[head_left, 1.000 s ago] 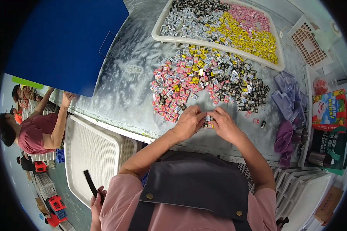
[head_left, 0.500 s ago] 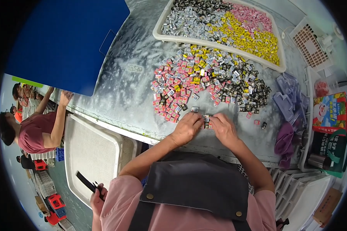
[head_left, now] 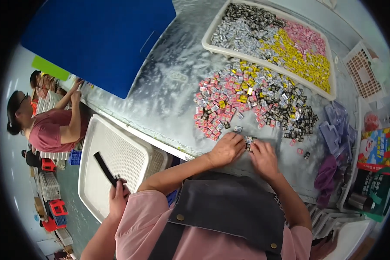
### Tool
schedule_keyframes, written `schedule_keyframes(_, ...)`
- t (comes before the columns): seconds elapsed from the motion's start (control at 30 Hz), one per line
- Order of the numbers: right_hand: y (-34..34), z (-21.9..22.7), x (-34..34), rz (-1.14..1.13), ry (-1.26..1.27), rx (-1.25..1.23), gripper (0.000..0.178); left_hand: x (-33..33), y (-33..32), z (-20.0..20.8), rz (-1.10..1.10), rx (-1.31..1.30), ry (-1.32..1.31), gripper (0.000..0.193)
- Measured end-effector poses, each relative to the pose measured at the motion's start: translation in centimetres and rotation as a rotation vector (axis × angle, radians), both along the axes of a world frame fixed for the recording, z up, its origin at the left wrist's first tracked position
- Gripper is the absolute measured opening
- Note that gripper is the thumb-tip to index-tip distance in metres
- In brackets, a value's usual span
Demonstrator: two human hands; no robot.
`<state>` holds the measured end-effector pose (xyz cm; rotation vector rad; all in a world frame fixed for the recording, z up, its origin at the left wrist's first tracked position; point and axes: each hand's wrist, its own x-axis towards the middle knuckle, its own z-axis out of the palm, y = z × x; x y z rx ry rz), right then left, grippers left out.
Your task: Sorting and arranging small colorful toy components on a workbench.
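My left hand [head_left: 228,149] and my right hand [head_left: 264,159] are close together over the near part of the table [head_left: 182,125]. Their closed fingertips press from both sides on a short group of small dark printed blocks [head_left: 249,143]. The fingers cover part of these blocks. One loose silver-and-black block [head_left: 238,128] lies just beyond my left fingers. Farther out spreads a loose pile of the same small blocks, with pink ones [head_left: 210,123], yellow ones [head_left: 243,99] and black ones [head_left: 297,123].
A white tray [head_left: 264,65] of sorted black, silver, pink and yellow pieces stands behind the pile. A blue board [head_left: 99,43] covers the far left. At right are purple plastic pieces [head_left: 333,125] and a purple cloth [head_left: 326,173]. Another person's hand [head_left: 119,190] holds a black strip.
The view has shifted, so the table sits lower and farther right. Both hands still press on the small blocks, with fewer pink faces showing between them. The other person's black strip is more raised.
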<state>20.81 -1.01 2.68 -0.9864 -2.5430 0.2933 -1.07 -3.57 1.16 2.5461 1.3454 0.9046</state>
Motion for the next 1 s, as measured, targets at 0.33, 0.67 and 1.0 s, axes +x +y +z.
schedule_keyframes(0.33, -1.4, 6.1, 8.3, 0.203, -0.515, -0.87, 0.024, -6.5, 4.9, 13.1, 0.074, -0.634, 0.098, 0.037)
schedule_keyframes(0.67, 0.3, 13.5, 12.5, 0.126, -0.549, -0.734, 0.032, -8.3, -11.2, 11.8, 0.419, -0.982, -0.49, 0.038)
schedule_keyframes(1.0, -4.6, 17.6, 9.1, -0.197, -0.169, -0.722, 0.026, -9.8, -7.1, 12.1, 0.238, -1.225, -0.492, 0.043)
